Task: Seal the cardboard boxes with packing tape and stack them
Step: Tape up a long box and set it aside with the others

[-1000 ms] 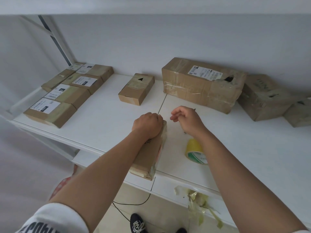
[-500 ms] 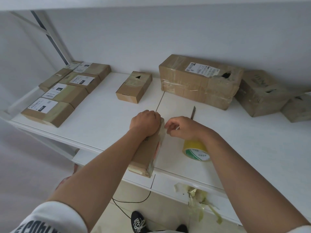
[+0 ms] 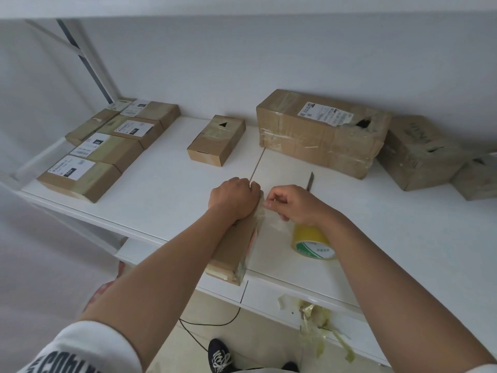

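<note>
While left hand (image 3: pixel 234 198) grips box (image 3: pixel 233 253), tape roll (image 3: pixel 313 243) adjoins.

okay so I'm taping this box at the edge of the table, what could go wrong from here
1. The box under your left hand overhangs the table edge; pressing its near end might tip it off.
2. The knife lies bare just beyond your right hand, so reaching forward risks a cut.
3. The tape strip pinched by your right hand looks slack and could wrinkle or stick to itself.
</note>
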Tool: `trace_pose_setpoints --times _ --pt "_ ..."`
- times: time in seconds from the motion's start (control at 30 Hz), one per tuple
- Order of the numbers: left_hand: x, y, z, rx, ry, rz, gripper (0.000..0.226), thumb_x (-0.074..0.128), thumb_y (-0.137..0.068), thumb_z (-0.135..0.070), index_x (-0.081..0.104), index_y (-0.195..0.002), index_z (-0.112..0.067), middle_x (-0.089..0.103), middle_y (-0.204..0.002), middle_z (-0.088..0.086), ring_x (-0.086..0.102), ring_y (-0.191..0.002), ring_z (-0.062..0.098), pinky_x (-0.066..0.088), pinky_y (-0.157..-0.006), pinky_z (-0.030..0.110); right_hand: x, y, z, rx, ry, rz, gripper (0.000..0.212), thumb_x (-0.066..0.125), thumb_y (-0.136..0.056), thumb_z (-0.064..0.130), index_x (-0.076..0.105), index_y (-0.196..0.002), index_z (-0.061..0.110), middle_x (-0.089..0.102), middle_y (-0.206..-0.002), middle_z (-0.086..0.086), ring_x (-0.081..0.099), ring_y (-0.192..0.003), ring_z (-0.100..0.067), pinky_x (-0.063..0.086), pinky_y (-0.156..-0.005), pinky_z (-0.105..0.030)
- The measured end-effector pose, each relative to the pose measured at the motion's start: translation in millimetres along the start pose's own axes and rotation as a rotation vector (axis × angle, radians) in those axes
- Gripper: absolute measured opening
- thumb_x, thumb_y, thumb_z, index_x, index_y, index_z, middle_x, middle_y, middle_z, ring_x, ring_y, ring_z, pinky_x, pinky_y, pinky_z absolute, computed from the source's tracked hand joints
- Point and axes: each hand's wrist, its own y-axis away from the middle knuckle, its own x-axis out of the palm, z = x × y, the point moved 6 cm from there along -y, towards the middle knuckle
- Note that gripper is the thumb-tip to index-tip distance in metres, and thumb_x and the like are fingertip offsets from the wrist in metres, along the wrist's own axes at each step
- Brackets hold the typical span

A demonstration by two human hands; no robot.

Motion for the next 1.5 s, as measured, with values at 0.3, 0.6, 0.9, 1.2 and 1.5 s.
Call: trace_pose_setpoints --times 0.3,0.6,0.9,1.2,1.5 --pt "-5.6 -5.6 5.1 0.011 -0.021 0.015 0.044 0.024 -0.101 -0.044 0.055 -0.094 -0.014 0.055 -0.098 0.005 0.052 -0.092 0.025 0.040 -0.079 0.036 -10.7 4.5 -12.2 0.045 -0.014 -0.042 0.020 0.059 -0.097 0.031 0.064 -0.092 0.013 0.061 -0.068 -0.006 0.053 -0.055 -0.009 0.044 -0.063 -0.028" --pt "-22.1 -19.5 57.9 0.033 -0.091 0.061 0.042 0.027 -0.101 -0.045 0.055 -0.093 -0.014 0.056 -0.102 0.006 0.050 -0.094 0.025 0.041 -0.081 0.037 30.7 -33.7 -4.4 0.126 0.355 0.176 0.017 0.056 -0.097 0.038 0.061 -0.095 0.022 0.055 -0.089 0.004 0.056 -0.078 -0.017 0.039 -0.067 -0.029" --pt "-16.1 -20.8 71.4 0.057 -0.033 0.003 0.047 0.024 -0.101 -0.043 0.056 -0.088 -0.013 0.058 -0.097 0.007 0.054 -0.093 0.026 0.043 -0.081 0.037 76.9 -65.2 -0.8 0.179 0.720 0.349 0.016 0.050 -0.097 0.033 0.059 -0.097 0.020 0.056 -0.100 -0.004 0.052 -0.089 -0.023 0.041 -0.073 -0.031" --pt "-14.7 -20.7 72.5 0.046 -0.014 0.000 0.044 0.024 -0.101 -0.045 0.055 -0.094 -0.015 0.057 -0.101 0.006 0.052 -0.094 0.026 0.040 -0.079 0.037 79.7 -71.0 -3.6 0.312 0.750 0.310 0.024 0.054 -0.090 0.033 0.066 -0.090 0.011 0.069 -0.078 -0.005 0.065 -0.066 -0.021 0.052 -0.068 -0.030" --pt "-16.0 -18.0 71.5 0.035 -0.011 -0.007 0.043 0.024 -0.101 -0.044 0.054 -0.092 -0.014 0.055 -0.100 0.007 0.048 -0.091 0.025 0.037 -0.077 0.036 57.2 -71.2 -8.9 0.387 0.841 0.182 0.063 0.067 -0.075 0.069 0.051 -0.107 0.018 0.054 -0.098 -0.002 0.058 -0.098 -0.025 0.041 -0.073 -0.033"
